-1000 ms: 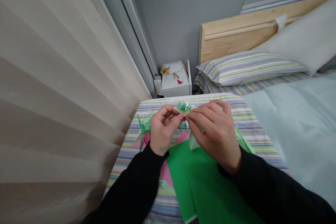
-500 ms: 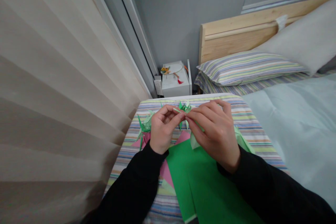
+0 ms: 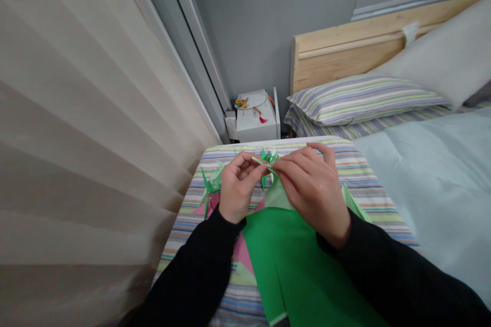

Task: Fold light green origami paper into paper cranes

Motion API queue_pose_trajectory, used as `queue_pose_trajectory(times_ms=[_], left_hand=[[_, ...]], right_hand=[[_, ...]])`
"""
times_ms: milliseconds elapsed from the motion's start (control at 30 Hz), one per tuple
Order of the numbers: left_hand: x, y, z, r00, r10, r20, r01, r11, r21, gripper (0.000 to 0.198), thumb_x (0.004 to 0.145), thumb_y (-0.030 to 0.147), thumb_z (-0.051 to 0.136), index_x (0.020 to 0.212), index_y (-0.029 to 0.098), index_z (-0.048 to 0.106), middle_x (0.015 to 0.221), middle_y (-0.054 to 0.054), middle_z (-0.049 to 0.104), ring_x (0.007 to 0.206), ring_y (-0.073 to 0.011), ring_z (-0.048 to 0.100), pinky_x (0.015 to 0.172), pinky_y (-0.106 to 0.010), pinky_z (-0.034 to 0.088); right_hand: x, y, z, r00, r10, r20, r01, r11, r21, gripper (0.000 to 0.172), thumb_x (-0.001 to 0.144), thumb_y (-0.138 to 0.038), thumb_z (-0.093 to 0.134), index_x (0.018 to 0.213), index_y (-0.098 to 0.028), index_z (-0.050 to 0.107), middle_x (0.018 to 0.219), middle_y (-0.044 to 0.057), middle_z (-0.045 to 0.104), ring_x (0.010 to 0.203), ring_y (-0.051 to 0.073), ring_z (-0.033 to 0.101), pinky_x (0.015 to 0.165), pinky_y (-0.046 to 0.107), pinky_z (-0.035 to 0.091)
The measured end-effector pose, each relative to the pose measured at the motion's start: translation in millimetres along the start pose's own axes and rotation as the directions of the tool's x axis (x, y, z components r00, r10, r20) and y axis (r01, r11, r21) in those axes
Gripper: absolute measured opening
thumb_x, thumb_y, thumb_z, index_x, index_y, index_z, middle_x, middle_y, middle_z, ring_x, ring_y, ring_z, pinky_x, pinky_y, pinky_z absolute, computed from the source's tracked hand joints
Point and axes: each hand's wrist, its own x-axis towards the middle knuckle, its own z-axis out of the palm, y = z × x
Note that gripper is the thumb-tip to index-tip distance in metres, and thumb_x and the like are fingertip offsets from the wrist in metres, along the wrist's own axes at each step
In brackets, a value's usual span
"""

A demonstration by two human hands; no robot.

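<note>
Pinched at its top edge from both sides, the pale green folded paper (image 3: 276,195) hangs between the hands. I read the left hand (image 3: 237,190) as closed on it with thumb and forefinger, and the right hand (image 3: 312,190) as closed on it opposite, fingertips almost meeting. The paper sits just above the green paper sheets (image 3: 291,260), which lie on the striped cloth (image 3: 370,191) and partly cover a pink sheet (image 3: 242,254). Just left of the left hand I see a folded green paper figure (image 3: 212,182). Farther off are a white box (image 3: 256,118) and a striped pillow (image 3: 360,98).
</note>
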Motion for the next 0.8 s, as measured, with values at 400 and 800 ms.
queue_pose_trajectory(times_ms=[400, 800], left_hand=[[0.2, 2.2, 0.6, 0.997, -0.030, 0.071, 0.023, 0.995, 0.097, 0.027, 0.078, 0.031, 0.086, 0.075, 0.017, 0.062, 0.065, 0.004, 0.058, 0.058, -0.0086, 0.055, 0.057, -0.021, 0.044], [0.3, 1.6, 3.0, 0.997, -0.043, 0.064, 0.040, 0.998, 0.056, 0.034, 0.074, 0.037, 0.089, 0.076, 0.016, 0.062, 0.067, 0.004, 0.057, 0.054, -0.0069, 0.052, 0.053, -0.020, 0.041]], right_hand=[[1.5, -2.1, -0.3, 1.000, 0.010, -0.017, -0.010, 1.000, -0.008, 0.012, 0.097, -0.012, 0.061, 0.091, -0.018, 0.070, 0.087, 0.001, 0.076, 0.087, 0.020, 0.066, 0.110, 0.048, 0.035], [1.1, -3.8, 0.4, 1.000, 0.001, -0.005, -0.001, 1.000, 0.011, 0.014, 0.099, -0.014, 0.060, 0.089, -0.018, 0.069, 0.088, 0.002, 0.076, 0.087, 0.020, 0.065, 0.110, 0.047, 0.036]])
